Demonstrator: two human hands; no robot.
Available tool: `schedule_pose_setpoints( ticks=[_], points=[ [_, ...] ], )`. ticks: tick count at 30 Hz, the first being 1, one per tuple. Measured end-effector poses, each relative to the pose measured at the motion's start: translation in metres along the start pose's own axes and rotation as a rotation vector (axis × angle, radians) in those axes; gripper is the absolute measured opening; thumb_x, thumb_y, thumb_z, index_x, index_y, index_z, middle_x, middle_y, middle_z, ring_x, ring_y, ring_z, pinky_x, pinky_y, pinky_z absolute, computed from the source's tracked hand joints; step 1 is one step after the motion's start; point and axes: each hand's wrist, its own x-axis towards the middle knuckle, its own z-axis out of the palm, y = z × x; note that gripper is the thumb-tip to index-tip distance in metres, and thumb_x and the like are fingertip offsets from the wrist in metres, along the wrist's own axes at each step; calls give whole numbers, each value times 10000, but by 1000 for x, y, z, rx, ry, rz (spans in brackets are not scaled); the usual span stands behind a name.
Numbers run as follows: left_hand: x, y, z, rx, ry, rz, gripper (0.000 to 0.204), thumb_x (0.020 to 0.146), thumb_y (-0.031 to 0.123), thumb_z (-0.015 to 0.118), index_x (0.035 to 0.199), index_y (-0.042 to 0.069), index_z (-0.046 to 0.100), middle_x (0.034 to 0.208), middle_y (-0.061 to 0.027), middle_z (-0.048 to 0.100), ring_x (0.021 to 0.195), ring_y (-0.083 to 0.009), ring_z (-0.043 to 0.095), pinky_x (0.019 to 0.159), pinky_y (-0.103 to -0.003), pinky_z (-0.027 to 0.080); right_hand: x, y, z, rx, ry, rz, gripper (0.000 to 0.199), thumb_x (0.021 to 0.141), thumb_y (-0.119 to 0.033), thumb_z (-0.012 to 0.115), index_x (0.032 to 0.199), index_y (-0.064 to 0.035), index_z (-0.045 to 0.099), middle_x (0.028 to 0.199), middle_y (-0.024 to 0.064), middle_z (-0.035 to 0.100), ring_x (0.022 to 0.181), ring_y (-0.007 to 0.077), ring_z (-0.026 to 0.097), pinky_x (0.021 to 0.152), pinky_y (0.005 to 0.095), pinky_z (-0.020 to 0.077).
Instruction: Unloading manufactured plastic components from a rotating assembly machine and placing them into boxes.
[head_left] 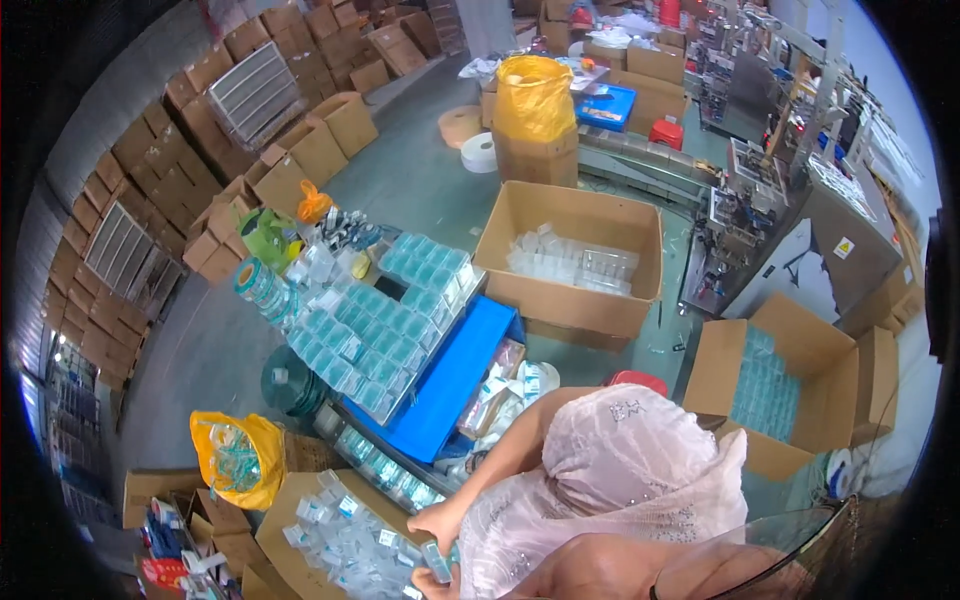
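My right hand [442,519] reaches in from above, with its fingers curled against a small clear plastic box [436,562]. Below it, my left hand [438,585] closes on the same box from underneath, partly cut off by the lower edge. A greenish piece shows between the hands, too small to make out. Just left of them is an opened cardboard carton [285,510], heaped with loose clear plastic boxes [345,535], some bearing white and blue labels. A row of filled clear boxes [385,465] lies in a narrow channel beyond my right hand.
Rows of greenish-filled boxes [375,330] cover a table beside a blue tray [440,385]. A large carton [570,300] holds clear trays; another carton [715,375] holds greenish boxes. A yellow bag [237,460] stands at left. Machinery [745,200] lines the right; stacked cartons [165,150] the far left.
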Motion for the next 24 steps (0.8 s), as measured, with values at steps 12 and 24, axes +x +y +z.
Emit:
schedule_pose_setpoints(
  ticks=[12, 24],
  points=[
    [-82, 51, 16, 384, 166, -284, 459, 782, 137, 534, 1173, -11, 344, 1150, -232, 404, 1082, -361, 393, 905, -363, 323, 8, 33, 45, 174, -523, -148, 734, 667, -224, 693, 1237, 26, 304, 1080, 207, 480, 922, 242, 532, 725, 313, 458],
    [-73, 46, 11, -201, 169, -260, 283, 825, 68, 482, 1099, 37, 418, 1064, -32, 411, 1016, -111, 360, 892, -242, 283, -14, 3, 25, -70, -668, -102, 672, 754, -318, 576, 1204, 79, 273, 1097, 232, 357, 1012, 339, 426, 831, 368, 380]
  ],
)
